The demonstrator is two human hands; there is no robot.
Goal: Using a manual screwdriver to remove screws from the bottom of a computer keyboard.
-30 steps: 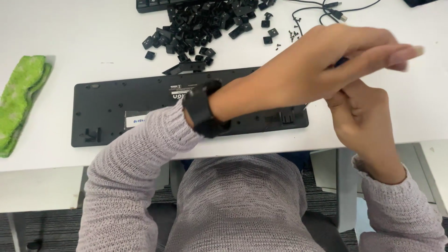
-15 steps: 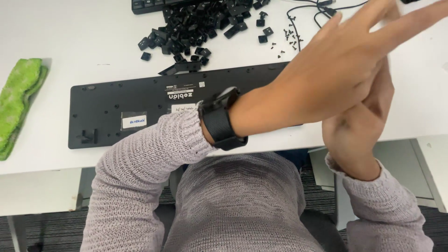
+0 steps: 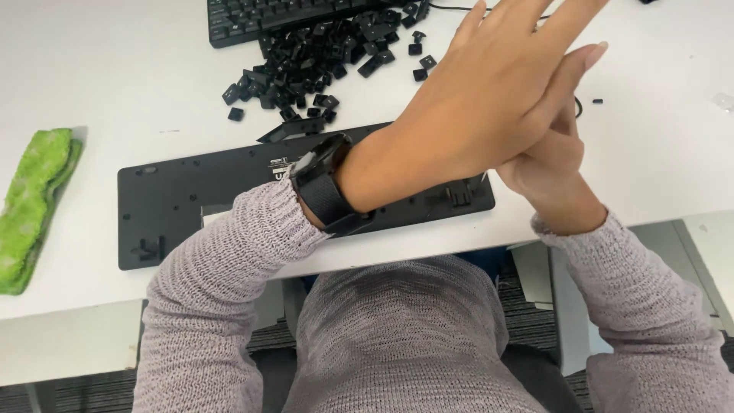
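Note:
My left hand (image 3: pixel 489 107) reaches across to the right above the table, fingers stretched out flat, a black watch (image 3: pixel 325 187) on its wrist. It lies over my right hand (image 3: pixel 554 164), palm against palm, and hides the right fingers, so I cannot see whether anything is between them. Below both wrists a black keyboard base (image 3: pixel 191 203) lies face down on the white table (image 3: pixel 115 84). A pile of several loose black keycaps (image 3: pixel 306 57) sits just behind it.
A second black keyboard (image 3: pixel 267 14) lies at the far edge behind the keycaps. A green cloth (image 3: pixel 34 199) rests at the table's left. A small black screw (image 3: pixel 596 100) lies right of my hands. The table's front edge runs just below the keyboard base.
My left hand has swung from lying sideways to pointing up and away, sliding over the right hand, which has straightened beneath it. The view has shifted a little towards the table's back.

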